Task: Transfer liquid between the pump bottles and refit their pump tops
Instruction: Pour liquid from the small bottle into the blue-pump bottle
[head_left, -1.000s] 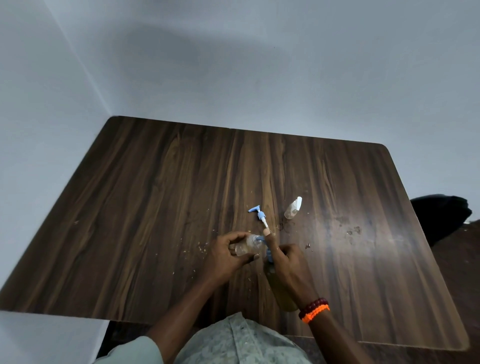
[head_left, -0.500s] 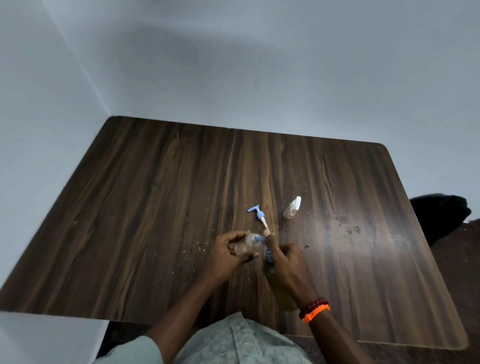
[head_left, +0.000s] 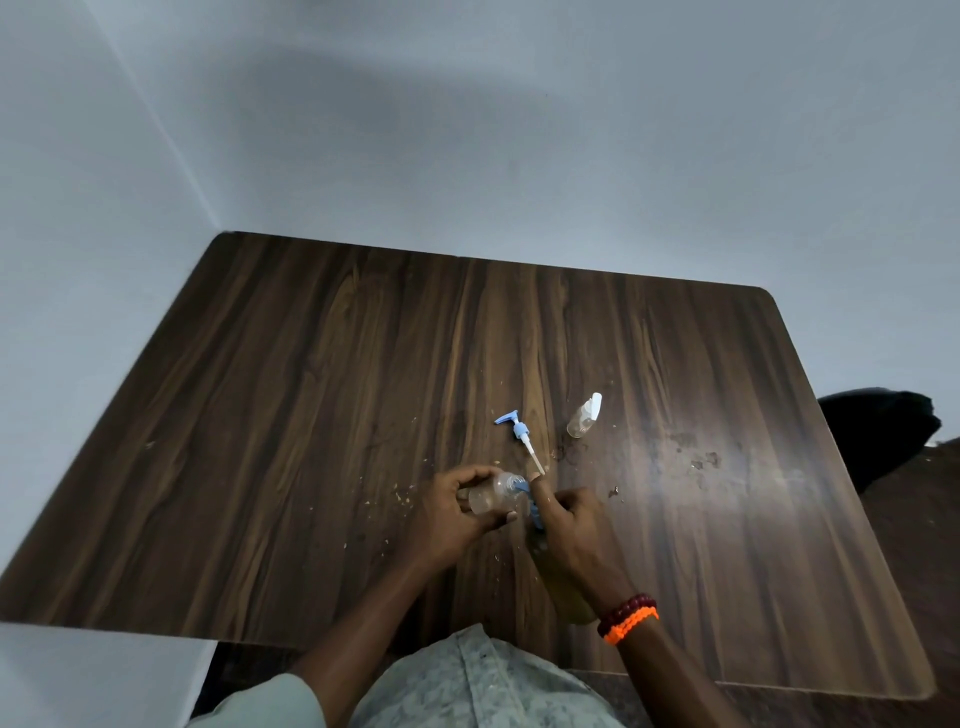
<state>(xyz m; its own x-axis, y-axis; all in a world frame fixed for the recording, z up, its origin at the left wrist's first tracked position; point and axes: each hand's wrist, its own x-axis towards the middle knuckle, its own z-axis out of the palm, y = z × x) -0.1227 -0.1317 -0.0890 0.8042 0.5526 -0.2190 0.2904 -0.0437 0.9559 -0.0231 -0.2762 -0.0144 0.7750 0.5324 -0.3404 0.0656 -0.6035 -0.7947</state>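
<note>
Firmly, fingers (head_left: 470, 475) around small bottle (head_left: 492, 494).

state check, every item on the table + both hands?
small clear bottle: uncapped, tilted, gripped by left hand
large amber bottle: gripped by right hand
blue pump top: off, lying on table
small spray bottle: capped, lying down

Dim, cool, bluish indoor light. A broad soft shadow spreads across the pale wall (head_left: 467, 104) above the dark wooden table (head_left: 311, 415). A hazy patch of glare lies on the table's right side, toward the near edge. The wide-angle lens bends the table's edges outward and stretches the corners. The whole frame looks slightly soft, with fine detail smeared and the near bottom edge least sharp.
</note>
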